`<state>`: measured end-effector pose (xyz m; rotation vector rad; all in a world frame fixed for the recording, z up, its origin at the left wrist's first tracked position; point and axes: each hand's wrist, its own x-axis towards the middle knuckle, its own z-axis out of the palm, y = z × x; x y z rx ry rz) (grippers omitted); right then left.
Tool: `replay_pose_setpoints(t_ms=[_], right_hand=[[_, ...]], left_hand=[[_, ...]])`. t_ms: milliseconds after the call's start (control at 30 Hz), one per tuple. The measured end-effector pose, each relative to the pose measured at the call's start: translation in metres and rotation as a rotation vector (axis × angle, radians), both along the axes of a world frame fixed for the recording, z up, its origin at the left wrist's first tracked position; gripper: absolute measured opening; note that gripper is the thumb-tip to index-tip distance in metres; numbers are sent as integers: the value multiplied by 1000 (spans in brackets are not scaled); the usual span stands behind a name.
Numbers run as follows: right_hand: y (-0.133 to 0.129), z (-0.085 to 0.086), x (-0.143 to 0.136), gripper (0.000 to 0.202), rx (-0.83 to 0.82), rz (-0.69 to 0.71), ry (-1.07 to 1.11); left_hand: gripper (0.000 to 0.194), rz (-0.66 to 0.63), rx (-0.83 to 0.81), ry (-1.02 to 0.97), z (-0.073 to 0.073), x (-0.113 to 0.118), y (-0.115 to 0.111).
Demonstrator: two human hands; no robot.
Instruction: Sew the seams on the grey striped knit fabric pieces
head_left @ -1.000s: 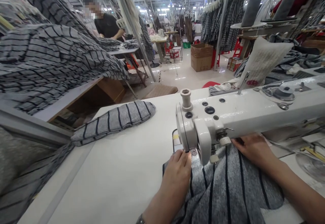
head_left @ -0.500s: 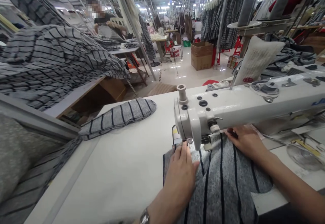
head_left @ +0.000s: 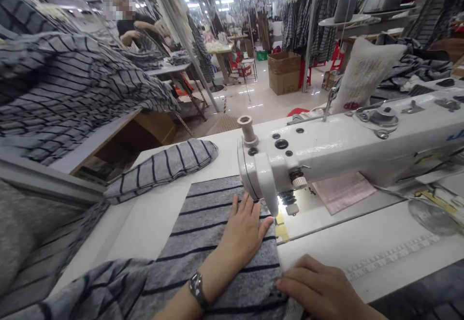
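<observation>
Grey knit fabric with dark stripes (head_left: 206, 213) lies spread left of the needle area of a white sewing machine (head_left: 326, 141). My left hand (head_left: 241, 233) rests flat on it, fingers stretched toward the presser foot, which the machine head partly hides. Nearer to me, my right hand (head_left: 319, 286) has its fingers pressed together at the fabric's right edge, appearing to pinch it; the thumb is hidden. A folded striped piece (head_left: 163, 167) lies on the table behind the fabric.
A pink cloth (head_left: 344, 192) lies under the machine arm, and a printed ruler (head_left: 391, 257) runs along the table front. Striped garments are heaped at left (head_left: 83, 83). A cardboard box (head_left: 284, 73) stands on the floor; a person (head_left: 137, 30) works at the back left.
The fabric has turned and shifted left, so its stripes run sideways. My right hand has come from beside the machine arm to the front edge, and the pink cloth is uncovered.
</observation>
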<state>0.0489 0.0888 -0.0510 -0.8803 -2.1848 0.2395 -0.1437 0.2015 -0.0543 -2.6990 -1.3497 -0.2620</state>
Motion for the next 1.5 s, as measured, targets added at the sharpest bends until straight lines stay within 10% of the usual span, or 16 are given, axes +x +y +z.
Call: replay_pose_setpoints(t_ms=[100,333,567,733,1000,1267,1500], right_hand=[[2,6,5,26,146,-39,-128],[-4,16,4,36,158,-117,-229],[-16,11,9,27,58,-67,-52],[-19,14,6,28,55,-76,-81],[-10,21,21,24,30,127,-432],[-7,24,24,26,115,132,-492],[-8,0,15,28,245,33,-336]], left_hand=[[42,9,-8,-67,-7,3,-9],[28,-232,-118,-326,32,-21,-75],[36,-9,235,-218,-10,-1,-136],[27,19,290,-434,-20,8,-135],[27,-327,-17,-225,36,-11,-100],[49,-106,119,-120,-6,-1,-66],[37,-356,-5,-171,17,-16,-79]])
